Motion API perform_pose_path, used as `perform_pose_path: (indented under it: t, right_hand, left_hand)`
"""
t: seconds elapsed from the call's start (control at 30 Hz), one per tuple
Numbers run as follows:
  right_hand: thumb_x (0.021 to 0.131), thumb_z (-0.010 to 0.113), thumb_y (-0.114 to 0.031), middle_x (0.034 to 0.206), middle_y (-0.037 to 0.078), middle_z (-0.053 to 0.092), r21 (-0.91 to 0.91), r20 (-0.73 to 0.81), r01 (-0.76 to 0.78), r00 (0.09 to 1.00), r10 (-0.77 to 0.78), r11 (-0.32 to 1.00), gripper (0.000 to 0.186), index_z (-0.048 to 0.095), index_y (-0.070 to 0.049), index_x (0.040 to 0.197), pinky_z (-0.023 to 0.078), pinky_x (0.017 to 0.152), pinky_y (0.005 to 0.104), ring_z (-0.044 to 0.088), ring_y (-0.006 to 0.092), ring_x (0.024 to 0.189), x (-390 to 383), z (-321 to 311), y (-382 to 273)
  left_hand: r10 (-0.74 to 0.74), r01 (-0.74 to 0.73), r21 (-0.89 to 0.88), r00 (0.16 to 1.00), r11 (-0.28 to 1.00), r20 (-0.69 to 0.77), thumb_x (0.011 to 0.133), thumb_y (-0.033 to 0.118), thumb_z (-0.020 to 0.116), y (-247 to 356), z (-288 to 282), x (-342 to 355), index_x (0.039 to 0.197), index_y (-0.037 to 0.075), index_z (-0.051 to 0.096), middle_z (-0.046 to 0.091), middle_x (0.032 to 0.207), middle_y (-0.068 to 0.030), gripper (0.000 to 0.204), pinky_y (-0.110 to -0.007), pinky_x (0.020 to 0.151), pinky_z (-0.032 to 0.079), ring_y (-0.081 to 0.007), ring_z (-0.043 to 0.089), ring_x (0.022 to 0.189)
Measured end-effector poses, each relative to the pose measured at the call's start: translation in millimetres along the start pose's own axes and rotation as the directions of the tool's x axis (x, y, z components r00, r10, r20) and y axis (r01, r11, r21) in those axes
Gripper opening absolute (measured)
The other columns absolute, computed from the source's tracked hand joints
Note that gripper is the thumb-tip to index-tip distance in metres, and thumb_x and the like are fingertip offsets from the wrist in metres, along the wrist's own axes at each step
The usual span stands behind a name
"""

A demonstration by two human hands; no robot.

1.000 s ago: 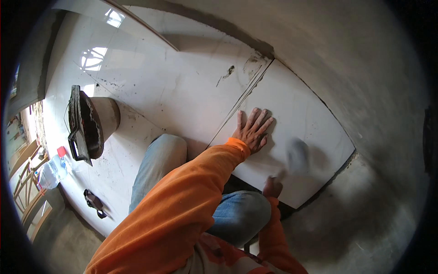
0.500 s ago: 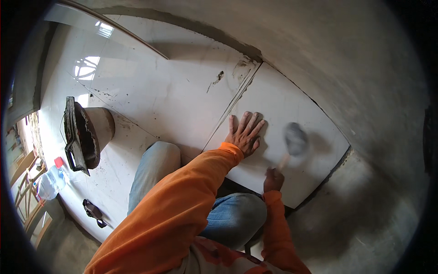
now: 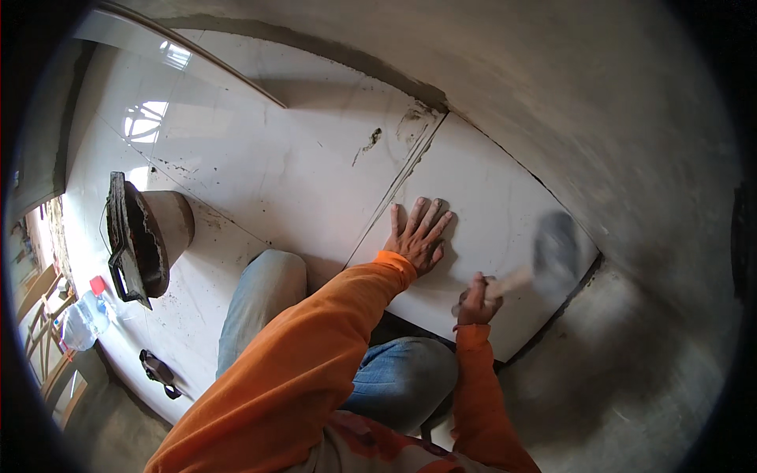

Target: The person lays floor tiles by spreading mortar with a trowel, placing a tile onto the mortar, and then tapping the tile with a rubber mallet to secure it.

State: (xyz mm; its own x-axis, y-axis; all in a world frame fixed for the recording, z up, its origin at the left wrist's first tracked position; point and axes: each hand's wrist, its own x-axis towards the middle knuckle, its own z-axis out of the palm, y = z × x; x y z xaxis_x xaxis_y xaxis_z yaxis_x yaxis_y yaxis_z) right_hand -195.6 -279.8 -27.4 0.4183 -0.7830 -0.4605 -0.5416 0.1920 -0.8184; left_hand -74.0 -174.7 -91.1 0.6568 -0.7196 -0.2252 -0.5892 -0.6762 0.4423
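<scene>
A white floor tile (image 3: 489,197), faintly grey-veined, lies flat before me. Over the tile's right-hand corner I see a mallet (image 3: 555,254), its dark grey head blurred, its pale handle slanting back across the tile.

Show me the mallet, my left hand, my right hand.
Mallet (image 3: 555,251): head-camera view, on its blurred dark head.
Left hand (image 3: 415,243): head-camera view, on its back.
Right hand (image 3: 475,304): head-camera view, middle of the fist.

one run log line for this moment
left hand: spread on white tile | right hand: gripping mallet, head blurred | bucket: person's left
</scene>
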Motion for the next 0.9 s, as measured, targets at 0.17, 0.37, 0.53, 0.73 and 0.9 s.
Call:
perform_pose_path:
  t: [0.17,0.37,0.53,0.73,0.9]
  right_hand:
    - [0.082,0.059,-0.020,0.054,-0.001,0.046,-0.237,0.082,-0.062,0.993,0.084,0.969,0.024,0.050,-0.006,0.064,0.035,0.042,0.0266,0.042,0.0089,0.045,17.0,-12.5,54.5]
    - [0.084,0.059,-0.024,0.064,0.003,0.055,-0.049,-0.046,-0.068,0.997,0.065,0.997,0.023,0.056,-0.003,0.073,0.041,0.056,0.0280,0.050,0.0117,0.060,6.9,-26.9,71.0]
    - [0.083,0.059,-0.019,0.065,0.001,0.055,-0.438,0.066,-0.144,0.979,0.191,0.888,0.018,0.057,-0.003,0.077,0.041,0.056,0.0255,0.051,0.0120,0.058,-14.4,-45.0,75.6]
    - [0.084,0.058,-0.019,0.055,0.001,0.048,0.001,-0.160,-0.200,0.967,0.198,0.980,0.021,0.051,-0.008,0.068,0.031,0.033,0.0276,0.042,0.0099,0.039,-18.0,-67.7,115.8]
    - [0.084,0.059,-0.019,0.053,0.003,0.048,0.062,-0.077,-0.127,0.988,0.132,0.990,0.023,0.049,-0.007,0.067,0.031,0.032,0.0256,0.041,0.0096,0.035,-18.3,-53.2,75.3]
  left_hand:
    - [-0.002,0.002,-0.021,1.000,1.000,0.011,0.082,0.038,0.048,4.1,1.9,-1.3,0.143,0.025,0.023,0.015,0.151,-0.0051,0.067,-0.067,0.103,0.005,-0.0302,0.012,0.139]
    - [0.007,-0.008,-0.022,0.999,1.000,-0.034,0.083,0.037,0.047,3.1,0.0,3.5,0.143,0.024,0.023,0.017,0.150,-0.0055,0.067,-0.066,0.103,0.004,-0.0304,0.012,0.139]
    - [-0.004,0.004,-0.014,1.000,1.000,0.003,0.083,0.037,0.047,-0.7,-1.7,2.2,0.143,0.023,0.023,0.017,0.150,-0.0056,0.066,-0.067,0.103,0.004,-0.0306,0.011,0.139]
    - [0.006,-0.006,-0.011,1.000,1.000,-0.008,0.085,0.039,0.044,3.0,0.0,-0.1,0.143,0.023,0.023,0.017,0.150,-0.0058,0.064,-0.067,0.103,0.004,-0.0308,0.010,0.139]
    - [-0.024,0.024,0.005,1.000,1.000,-0.013,0.084,0.038,0.045,-1.4,1.9,-6.0,0.143,0.023,0.023,0.018,0.150,-0.0045,0.066,-0.065,0.104,0.003,-0.0287,0.012,0.139]
